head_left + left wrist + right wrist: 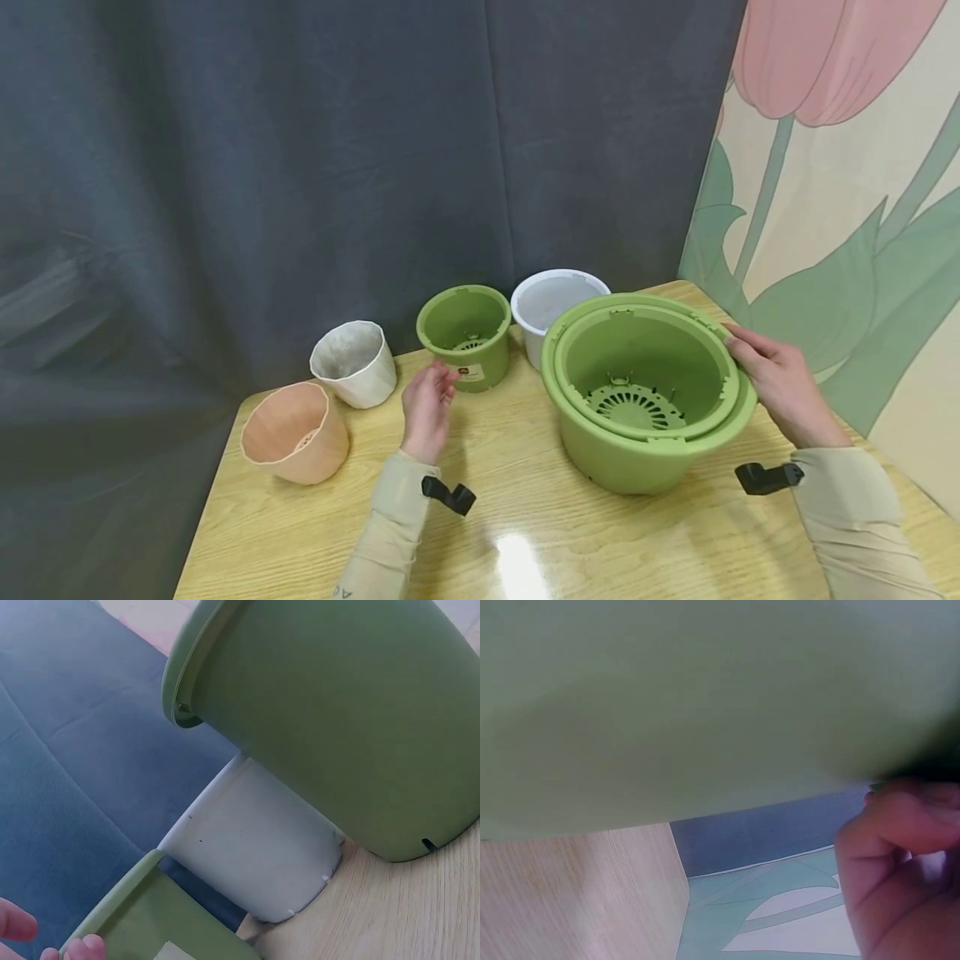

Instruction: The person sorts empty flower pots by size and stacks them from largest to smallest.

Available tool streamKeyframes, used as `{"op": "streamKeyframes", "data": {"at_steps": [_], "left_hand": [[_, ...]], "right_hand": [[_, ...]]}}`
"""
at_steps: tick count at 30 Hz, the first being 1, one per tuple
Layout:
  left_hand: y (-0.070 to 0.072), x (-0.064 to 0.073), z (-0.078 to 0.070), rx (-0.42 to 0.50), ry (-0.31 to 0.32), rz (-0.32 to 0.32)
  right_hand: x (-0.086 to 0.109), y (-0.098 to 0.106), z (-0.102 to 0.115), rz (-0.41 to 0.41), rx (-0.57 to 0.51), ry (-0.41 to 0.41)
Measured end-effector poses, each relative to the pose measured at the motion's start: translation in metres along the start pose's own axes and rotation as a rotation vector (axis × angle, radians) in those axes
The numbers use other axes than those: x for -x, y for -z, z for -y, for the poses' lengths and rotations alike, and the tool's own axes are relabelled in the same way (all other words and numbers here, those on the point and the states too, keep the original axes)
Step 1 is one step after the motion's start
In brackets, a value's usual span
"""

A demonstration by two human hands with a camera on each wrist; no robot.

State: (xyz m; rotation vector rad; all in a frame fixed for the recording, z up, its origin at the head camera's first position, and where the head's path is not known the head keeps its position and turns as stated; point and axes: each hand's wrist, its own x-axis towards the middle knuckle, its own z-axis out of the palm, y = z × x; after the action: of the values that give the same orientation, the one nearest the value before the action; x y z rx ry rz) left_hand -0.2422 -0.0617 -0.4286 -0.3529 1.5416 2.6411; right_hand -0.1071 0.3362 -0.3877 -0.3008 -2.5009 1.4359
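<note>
Right hand (783,387) fingers curled on large green pot (645,433) rim; left hand (427,408) relaxed, open, beside small green pot (465,337).

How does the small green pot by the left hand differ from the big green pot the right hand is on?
The small green pot is much smaller than the big green pot. The small one stands alone, with a label on its side; the big one has a green inner pot nested in it. The left hand is beside the small pot; the right hand grips the big pot's rim. Both are upright and green.
</note>
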Motion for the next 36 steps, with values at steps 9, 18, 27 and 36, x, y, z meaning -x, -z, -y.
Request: {"op": "streamKeyframes", "data": {"at_steps": [9, 18, 27, 36], "left_hand": [[0.000, -0.003, 0.005, 0.023, 0.030, 0.034], [-0.005, -0.002, 0.006, 0.040, 0.040, 0.070], [-0.010, -0.003, 0.006, 0.038, 0.054, 0.090], [-0.012, -0.003, 0.005, 0.060, 0.068, 0.100]], "right_hand": [[0.001, 0.000, 0.003, -0.006, 0.021, 0.005], [-0.001, -0.002, 0.005, -0.016, 0.018, -0.004], [0.000, -0.002, 0.006, -0.028, -0.023, 0.003], [0.000, -0.002, 0.004, -0.027, -0.002, -0.001]]}}
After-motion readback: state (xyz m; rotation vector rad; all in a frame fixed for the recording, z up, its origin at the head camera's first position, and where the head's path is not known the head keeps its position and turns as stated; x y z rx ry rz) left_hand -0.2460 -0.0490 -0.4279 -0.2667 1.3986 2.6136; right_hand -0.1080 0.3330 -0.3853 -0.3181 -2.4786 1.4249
